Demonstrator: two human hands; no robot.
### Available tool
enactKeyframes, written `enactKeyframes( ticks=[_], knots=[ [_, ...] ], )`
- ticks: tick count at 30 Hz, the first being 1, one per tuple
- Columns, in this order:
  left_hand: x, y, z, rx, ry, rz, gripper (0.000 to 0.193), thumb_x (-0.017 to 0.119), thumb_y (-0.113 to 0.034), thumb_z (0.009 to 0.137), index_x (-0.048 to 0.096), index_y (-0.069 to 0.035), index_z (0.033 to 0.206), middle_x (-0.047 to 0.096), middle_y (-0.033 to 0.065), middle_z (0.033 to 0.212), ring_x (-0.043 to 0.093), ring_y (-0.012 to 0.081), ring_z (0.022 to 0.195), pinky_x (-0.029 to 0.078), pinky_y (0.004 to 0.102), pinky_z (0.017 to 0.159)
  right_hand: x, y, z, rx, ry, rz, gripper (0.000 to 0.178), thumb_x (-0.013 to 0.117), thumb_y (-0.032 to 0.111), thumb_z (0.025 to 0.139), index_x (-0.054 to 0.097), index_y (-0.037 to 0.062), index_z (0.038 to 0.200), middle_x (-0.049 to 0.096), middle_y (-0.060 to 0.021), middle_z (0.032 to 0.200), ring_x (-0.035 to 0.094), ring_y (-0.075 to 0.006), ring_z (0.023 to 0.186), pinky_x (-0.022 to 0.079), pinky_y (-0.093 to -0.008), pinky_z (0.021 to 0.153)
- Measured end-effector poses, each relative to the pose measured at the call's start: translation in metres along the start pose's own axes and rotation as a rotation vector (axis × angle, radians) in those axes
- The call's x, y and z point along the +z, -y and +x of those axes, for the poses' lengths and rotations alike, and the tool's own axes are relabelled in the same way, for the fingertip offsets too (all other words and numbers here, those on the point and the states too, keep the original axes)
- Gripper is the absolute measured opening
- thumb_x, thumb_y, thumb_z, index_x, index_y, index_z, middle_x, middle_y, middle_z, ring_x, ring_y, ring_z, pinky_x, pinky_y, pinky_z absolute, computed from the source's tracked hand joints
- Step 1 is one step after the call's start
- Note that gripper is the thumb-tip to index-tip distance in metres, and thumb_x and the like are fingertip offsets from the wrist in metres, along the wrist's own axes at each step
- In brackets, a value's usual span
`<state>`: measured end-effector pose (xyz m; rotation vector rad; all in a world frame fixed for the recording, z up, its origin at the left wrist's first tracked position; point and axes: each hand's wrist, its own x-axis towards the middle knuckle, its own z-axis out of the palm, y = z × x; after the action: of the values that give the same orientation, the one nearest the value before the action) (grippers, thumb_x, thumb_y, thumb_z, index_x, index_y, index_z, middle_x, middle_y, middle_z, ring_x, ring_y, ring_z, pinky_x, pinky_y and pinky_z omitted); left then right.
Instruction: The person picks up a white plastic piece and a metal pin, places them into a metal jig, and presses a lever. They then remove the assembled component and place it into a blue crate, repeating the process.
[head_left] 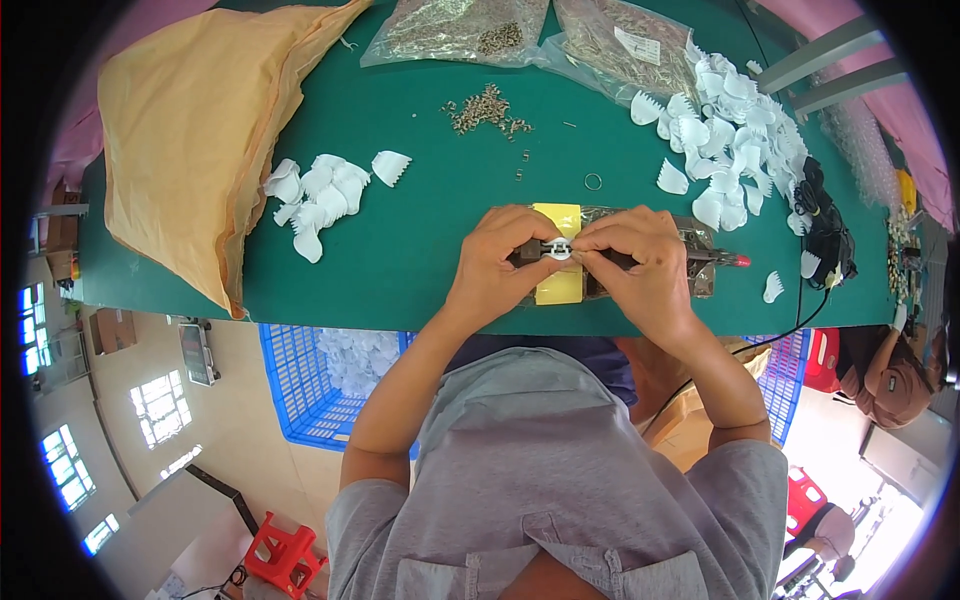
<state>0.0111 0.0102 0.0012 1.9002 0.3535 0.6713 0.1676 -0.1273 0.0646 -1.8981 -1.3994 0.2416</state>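
Note:
At the table's front edge, my left hand (500,255) and my right hand (637,258) meet with their fingers pinched on a small white plastic piece (559,250). It sits over a dark fixture whose middle is wrapped in yellow tape (557,290). Fingertips cover much of the piece, so its full shape is hidden. Right of my right hand, the fixture continues as a dark metal tool with a red tip (742,261). Beyond my hands lie a thin metal ring (593,182) and a couple of small metal clips (519,174).
A heap of white toothed plastic pieces (735,140) covers the right, with a smaller group (325,190) at left. Small metal clips (485,112) lie behind, before clear bags (455,30). A yellow sack (190,150), black cable (828,225) and blue crate (300,390) are nearby.

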Motion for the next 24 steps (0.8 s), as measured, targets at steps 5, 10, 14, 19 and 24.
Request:
enactKeyframes(
  ticks=[5,10,14,19,24],
  knots=[
    [0.004,0.003,-0.003,-0.057,-0.027,-0.024,0.021,0.087,-0.001,0.08,0.074,-0.003,0.096,0.073,0.0072,0.098,0.065,0.0194,0.094,0.052,0.0332,0.083,-0.028,-0.016,-0.009,0.104,-0.163,0.103,0.015,0.081,0.003,0.086,0.08,0.0057,0.101,0.077,-0.0086,0.104,0.071,-0.0238,0.095,0.053,-0.037,0.088],
    [0.005,0.0,0.001,-0.02,-0.032,-0.008,0.02,0.088,-0.001,0.08,0.073,-0.002,0.094,0.073,0.007,0.096,0.066,0.018,0.092,0.051,0.0319,0.081,-0.104,-0.109,-0.081,0.19,-0.27,-0.536,0.019,0.062,0.013,0.104,0.076,0.0013,0.107,0.074,-0.0137,0.104,0.064,-0.031,0.107,0.05,-0.041,0.095],
    [0.003,0.005,-0.002,0.018,-0.051,0.01,0.019,0.088,-0.001,0.08,0.074,-0.002,0.093,0.073,0.0065,0.096,0.066,0.0174,0.092,0.051,0.0308,0.081,-0.115,-0.134,-0.075,0.375,-0.19,-0.31,0.037,0.05,0.021,0.112,0.067,0.0004,0.087,0.064,-0.0099,0.082,0.059,-0.0267,0.085,0.045,-0.0394,0.085],
    [0.006,0.004,0.0,-0.054,-0.039,-0.003,0.018,0.088,-0.002,0.081,0.075,-0.003,0.094,0.074,0.0064,0.097,0.067,0.0161,0.093,0.052,0.0303,0.081,-0.134,-0.142,-0.036,0.196,-0.243,1.203,0.049,0.041,0.031,0.115,0.05,0.0083,0.072,0.037,0.0009,0.066,0.035,-0.0132,0.067,0.032,-0.032,0.067],
    [0.006,0.005,-0.003,-0.032,-0.051,-0.002,0.018,0.088,-0.002,0.081,0.074,-0.003,0.093,0.074,0.0064,0.097,0.067,0.0156,0.093,0.051,0.0297,0.082,-0.098,-0.042,0.002,0.337,-0.221,0.427,0.043,0.05,0.033,0.113,0.06,0.0022,0.085,0.036,0.0059,0.06,0.028,-0.0035,0.05,0.022,-0.025,0.047]
  ],
)
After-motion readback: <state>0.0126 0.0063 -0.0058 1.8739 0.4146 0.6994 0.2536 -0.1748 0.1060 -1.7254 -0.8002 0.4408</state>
